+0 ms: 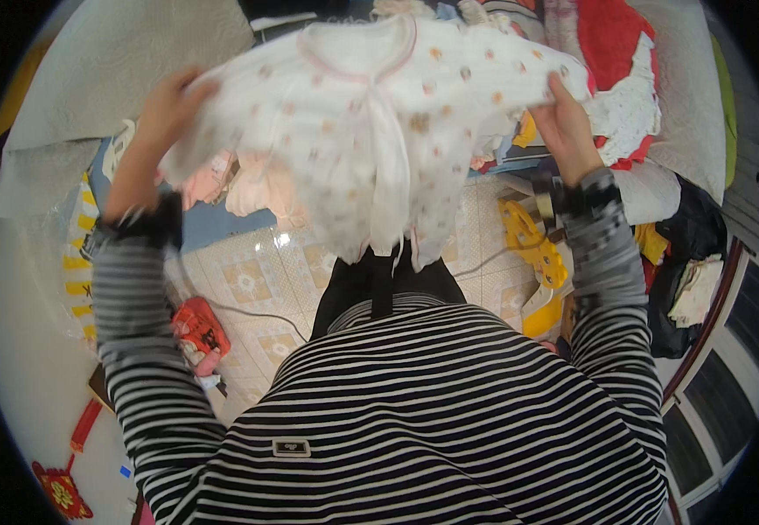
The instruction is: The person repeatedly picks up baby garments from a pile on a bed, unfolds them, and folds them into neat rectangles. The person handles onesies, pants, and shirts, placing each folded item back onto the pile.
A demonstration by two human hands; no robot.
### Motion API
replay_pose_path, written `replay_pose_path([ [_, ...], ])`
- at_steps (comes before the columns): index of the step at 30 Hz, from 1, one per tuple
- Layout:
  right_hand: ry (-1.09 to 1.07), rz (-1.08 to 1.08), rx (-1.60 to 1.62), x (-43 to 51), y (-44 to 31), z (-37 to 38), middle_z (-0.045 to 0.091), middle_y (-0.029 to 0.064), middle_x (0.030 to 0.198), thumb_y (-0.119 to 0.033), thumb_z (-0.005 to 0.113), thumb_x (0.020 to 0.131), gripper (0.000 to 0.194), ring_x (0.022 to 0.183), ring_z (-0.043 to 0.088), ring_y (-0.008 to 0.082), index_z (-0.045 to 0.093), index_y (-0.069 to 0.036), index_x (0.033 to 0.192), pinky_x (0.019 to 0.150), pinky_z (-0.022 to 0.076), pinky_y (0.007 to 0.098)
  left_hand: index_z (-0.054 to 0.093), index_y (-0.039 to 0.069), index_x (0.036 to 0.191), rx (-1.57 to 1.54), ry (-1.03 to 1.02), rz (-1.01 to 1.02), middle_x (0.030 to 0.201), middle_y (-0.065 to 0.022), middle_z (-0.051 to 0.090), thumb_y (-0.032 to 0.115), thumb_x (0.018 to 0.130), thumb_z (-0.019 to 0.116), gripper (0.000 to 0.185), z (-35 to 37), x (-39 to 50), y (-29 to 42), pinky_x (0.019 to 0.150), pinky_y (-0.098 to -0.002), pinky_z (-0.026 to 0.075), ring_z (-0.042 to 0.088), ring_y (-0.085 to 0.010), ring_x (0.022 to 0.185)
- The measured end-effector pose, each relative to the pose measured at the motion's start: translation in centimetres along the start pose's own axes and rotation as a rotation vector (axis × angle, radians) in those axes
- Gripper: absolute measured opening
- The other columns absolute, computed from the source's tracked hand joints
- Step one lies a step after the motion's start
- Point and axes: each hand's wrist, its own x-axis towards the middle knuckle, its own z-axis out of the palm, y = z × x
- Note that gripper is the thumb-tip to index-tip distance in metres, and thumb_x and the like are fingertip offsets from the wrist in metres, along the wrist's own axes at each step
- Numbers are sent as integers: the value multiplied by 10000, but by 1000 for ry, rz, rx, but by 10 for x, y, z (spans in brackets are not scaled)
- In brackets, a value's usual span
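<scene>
A white baby jacket point(340, 125) with small coloured prints and pink neck trim hangs spread out before me in the air. My left hand point(172, 121) grips its sleeve on the left side, slightly blurred. On the right side, my right hand point(563, 125) pinches the other sleeve, thumb on the printed cloth. The front opening runs down the middle, and the lower hem hangs in front of my dark trousers. Behind the jacket, part of a blue surface with clothes is hidden.
Pink garments point(254, 187) lie on the blue surface point(228, 223) beyond the jacket. At the right are red cloth point(612, 46), a white printed garment point(628, 105) and a black bag point(674, 289). A yellow plastic item point(537, 246), a cable point(254, 312) and a red bag point(202, 328) are lower down.
</scene>
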Motion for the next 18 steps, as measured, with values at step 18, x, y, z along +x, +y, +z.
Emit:
replay_pose_path([
  [18, -6, 81, -865, 35, 281, 1, 607, 97, 945, -124, 691, 727, 548, 774, 570, 153, 470, -31, 1219, 677, 478, 277, 573, -20, 1028, -722, 90, -621, 894, -145, 610, 260, 803, 633, 364, 362, -63, -9, 719, -333, 462, 586, -233, 779],
])
